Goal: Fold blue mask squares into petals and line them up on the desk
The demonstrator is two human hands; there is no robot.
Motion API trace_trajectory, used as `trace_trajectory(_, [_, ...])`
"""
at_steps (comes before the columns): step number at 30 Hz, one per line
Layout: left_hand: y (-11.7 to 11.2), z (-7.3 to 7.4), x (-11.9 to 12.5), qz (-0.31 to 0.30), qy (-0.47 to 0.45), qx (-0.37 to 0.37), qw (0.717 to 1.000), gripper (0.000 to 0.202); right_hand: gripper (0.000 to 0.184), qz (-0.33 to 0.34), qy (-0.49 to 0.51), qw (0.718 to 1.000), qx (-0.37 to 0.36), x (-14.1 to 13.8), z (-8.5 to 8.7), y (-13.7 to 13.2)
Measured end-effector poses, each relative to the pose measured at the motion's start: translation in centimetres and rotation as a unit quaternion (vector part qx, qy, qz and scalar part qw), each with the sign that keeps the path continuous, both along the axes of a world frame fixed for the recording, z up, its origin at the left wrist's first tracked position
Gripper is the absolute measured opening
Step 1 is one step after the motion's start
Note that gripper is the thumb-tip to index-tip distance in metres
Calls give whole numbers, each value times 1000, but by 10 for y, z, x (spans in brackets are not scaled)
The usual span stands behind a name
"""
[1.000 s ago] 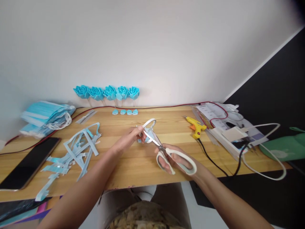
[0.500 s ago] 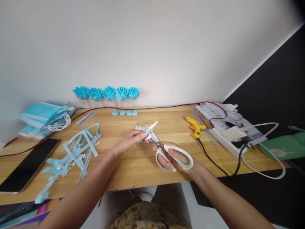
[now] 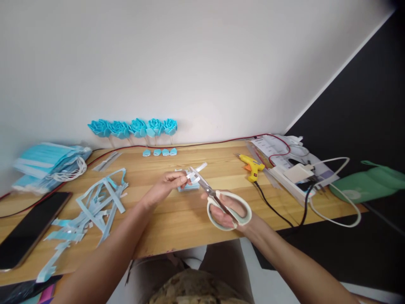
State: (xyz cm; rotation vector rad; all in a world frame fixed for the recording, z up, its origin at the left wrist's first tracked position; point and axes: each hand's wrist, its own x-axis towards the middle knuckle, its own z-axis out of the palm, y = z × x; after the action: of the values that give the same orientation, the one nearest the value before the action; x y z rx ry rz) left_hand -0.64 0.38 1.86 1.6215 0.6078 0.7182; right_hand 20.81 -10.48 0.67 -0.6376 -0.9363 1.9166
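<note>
My right hand point(image 3: 226, 211) is wrapped through the handles of cream-handled scissors point(image 3: 240, 211), whose blades point up and left. The blade tips meet a thin white strip point(image 3: 201, 166). My left hand point(image 3: 171, 182) pinches that strip between thumb and fingers, just left of the blades. Below the fingers, light blue mask-fabric pieces point(image 3: 187, 186) lie on the wooden table. At the back stand several blue fabric flowers point(image 3: 138, 127) on thin sticks, with several small folded blue petals point(image 3: 157, 152) in front of them.
Blue face masks point(image 3: 47, 162) and a phone point(image 3: 33, 230) lie left, beside cut-off strips point(image 3: 101, 202). To the right are a yellow glue gun point(image 3: 253, 166) with a black cord, a power strip point(image 3: 292, 181), papers point(image 3: 272, 147) and a green pouch point(image 3: 367, 183).
The scissor handles have come closer together and the blades have closed at the white strip. The whole view has shifted slightly, moving most table items leftward.
</note>
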Motion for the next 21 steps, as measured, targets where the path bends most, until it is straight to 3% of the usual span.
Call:
trace_trajectory(7, [-5, 12, 9, 25, 61, 45, 997, 36, 52, 65, -112, 991, 32, -21, 6, -19])
trace_trajectory(12, [-1, 10, 5, 89, 69, 112, 987, 36, 59, -39, -78, 996, 28, 5, 21, -41])
trace_trajectory(16, [4, 14, 13, 38, 131, 218, 966, 33, 48, -128, -69, 987, -72, 40, 26, -68])
trace_trajectory(18, [7, 19, 29, 4, 177, 280, 944, 31, 50, -174, -39, 982, -67, 50, 25, -79])
trace_trajectory(21, [14, 18, 72, 2, 223, 344, 912, 31, 53, -233, -6, 972, -30, 54, 24, -88])
